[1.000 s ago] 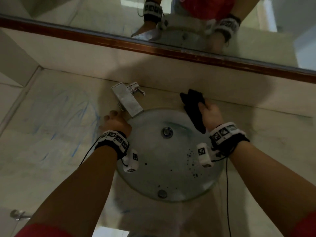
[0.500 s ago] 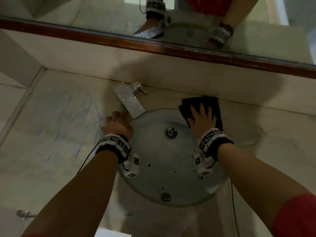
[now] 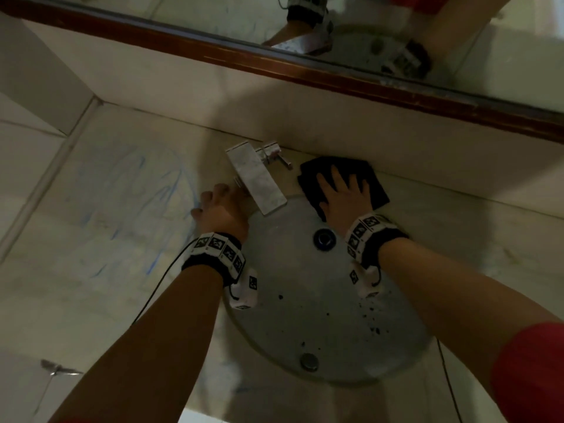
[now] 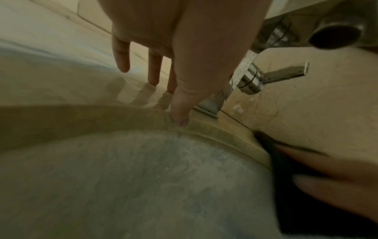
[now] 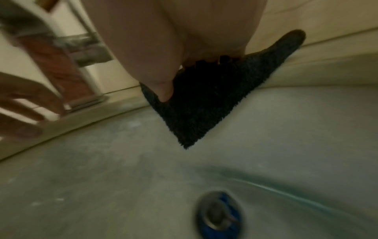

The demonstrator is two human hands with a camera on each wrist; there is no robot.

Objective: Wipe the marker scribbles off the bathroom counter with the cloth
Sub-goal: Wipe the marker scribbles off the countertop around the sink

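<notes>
A dark cloth (image 3: 374, 186) lies spread flat on the pale counter (image 3: 457, 233) behind the basin, right of the faucet; one corner (image 5: 190, 129) hangs over the basin rim. My right hand (image 3: 343, 193) presses flat on it with straight, spread fingers. Faint blue marker scribbles (image 3: 158, 190) cover the counter left of the basin. My left hand (image 3: 218, 206) rests on the counter at the basin's left rim, fingers (image 4: 153, 71) straight and touching the surface, thumb on the rim. It holds nothing.
A chrome faucet (image 3: 256, 178) with a lever handle (image 4: 282, 74) stands between my hands. The round grey basin (image 3: 305, 315) with its drain (image 3: 324, 238) lies below them. A wall with a wood-framed mirror (image 3: 305, 68) rises just behind the counter.
My right hand spread the bunched cloth out flat and slid it up to the counter by the wall, right of the faucet. My left hand stayed at the basin's left rim.
</notes>
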